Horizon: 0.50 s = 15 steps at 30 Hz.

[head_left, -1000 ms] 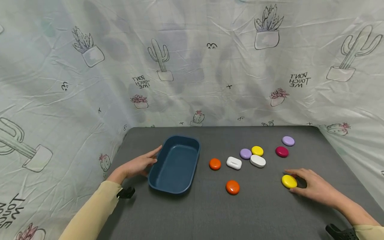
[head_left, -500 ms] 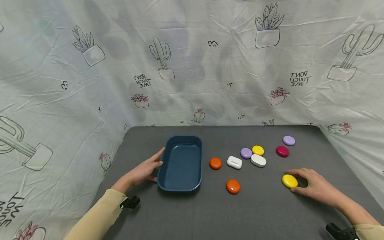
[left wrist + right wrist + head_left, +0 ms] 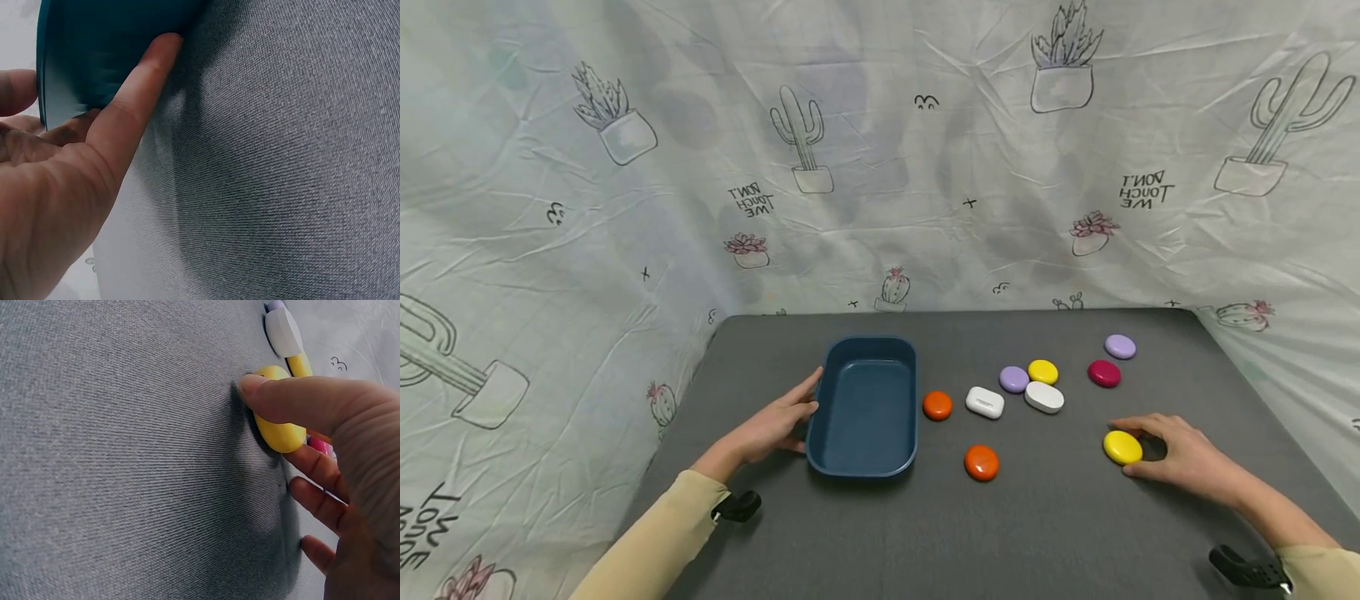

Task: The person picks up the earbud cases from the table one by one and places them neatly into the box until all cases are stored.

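In the head view, the patterned curtain (image 3: 865, 242) carries lettering (image 3: 1142, 190) that reads "DON'T TOUCH", printed mirror-reversed among cactus drawings; a small mark on the white rounded block (image 3: 985, 402) is too faint to read. On the gray tabletop (image 3: 925, 533), the far orange disc (image 3: 937, 406) lies just beside the blue tray (image 3: 865, 417), with the near orange disc (image 3: 981, 462) closer to the person. Right of the block cluster a lilac disc (image 3: 1014, 380), a second yellow disc (image 3: 1042, 372) and a white oval piece (image 3: 1044, 397); a crimson disc (image 3: 1104, 373) and another lilac disc (image 3: 1120, 347) lie farther right. These pieces — block, oval and near orange disc — lie between the tray and the yellow disc (image 3: 1122, 447) at the right hand (image 3: 1187, 462). The tray's long axis runs away from the person; the left hand (image 3: 775, 427) spreads against its left outer wall. In the left wrist view, one finger lies straight along the tray's underside, others at its rim. In the right wrist view, the thumb presses the yellow disc, pinching it low over the tabletop — the index fingertip is hidden.
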Motion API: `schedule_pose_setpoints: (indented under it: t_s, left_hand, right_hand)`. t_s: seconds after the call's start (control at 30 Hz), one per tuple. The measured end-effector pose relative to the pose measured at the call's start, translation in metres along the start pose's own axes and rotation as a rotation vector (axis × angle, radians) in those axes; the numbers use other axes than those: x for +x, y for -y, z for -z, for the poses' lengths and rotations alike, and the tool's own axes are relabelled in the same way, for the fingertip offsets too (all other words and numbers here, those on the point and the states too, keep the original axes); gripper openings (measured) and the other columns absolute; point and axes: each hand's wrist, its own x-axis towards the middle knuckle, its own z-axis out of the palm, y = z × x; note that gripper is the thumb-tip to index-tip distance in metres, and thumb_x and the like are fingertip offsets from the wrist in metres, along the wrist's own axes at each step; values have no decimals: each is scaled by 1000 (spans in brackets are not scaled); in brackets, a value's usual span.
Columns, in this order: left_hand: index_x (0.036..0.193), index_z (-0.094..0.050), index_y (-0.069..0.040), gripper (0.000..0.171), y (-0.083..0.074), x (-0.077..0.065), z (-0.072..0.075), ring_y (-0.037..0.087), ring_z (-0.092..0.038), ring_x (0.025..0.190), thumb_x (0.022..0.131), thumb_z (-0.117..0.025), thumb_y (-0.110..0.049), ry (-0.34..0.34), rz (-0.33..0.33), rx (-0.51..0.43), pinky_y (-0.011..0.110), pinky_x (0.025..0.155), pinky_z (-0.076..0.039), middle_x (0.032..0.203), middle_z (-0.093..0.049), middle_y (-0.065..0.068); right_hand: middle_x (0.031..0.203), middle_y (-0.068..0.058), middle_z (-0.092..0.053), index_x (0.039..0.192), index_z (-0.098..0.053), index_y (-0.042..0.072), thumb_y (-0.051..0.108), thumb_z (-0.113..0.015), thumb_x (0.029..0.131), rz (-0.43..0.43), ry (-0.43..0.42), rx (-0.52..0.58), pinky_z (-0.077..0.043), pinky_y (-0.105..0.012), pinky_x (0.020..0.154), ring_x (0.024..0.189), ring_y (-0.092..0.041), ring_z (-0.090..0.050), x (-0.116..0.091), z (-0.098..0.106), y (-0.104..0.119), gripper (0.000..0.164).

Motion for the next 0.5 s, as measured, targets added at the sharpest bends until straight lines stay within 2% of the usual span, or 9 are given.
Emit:
schedule_pose_setpoints:
  t_s: [0.5]
  left_hand:
    - [164,-5,-42,64,0,2,-3,48,-15,150,113,-38,-23,-2,-6,-8,50,84,-56,170,-2,16]
  right_hand:
    - [120,-8,-64,128,-69,10,44,-89,76,-11,3,42,-36,-46,83,109,-30,-49,1,-1,-1,66]
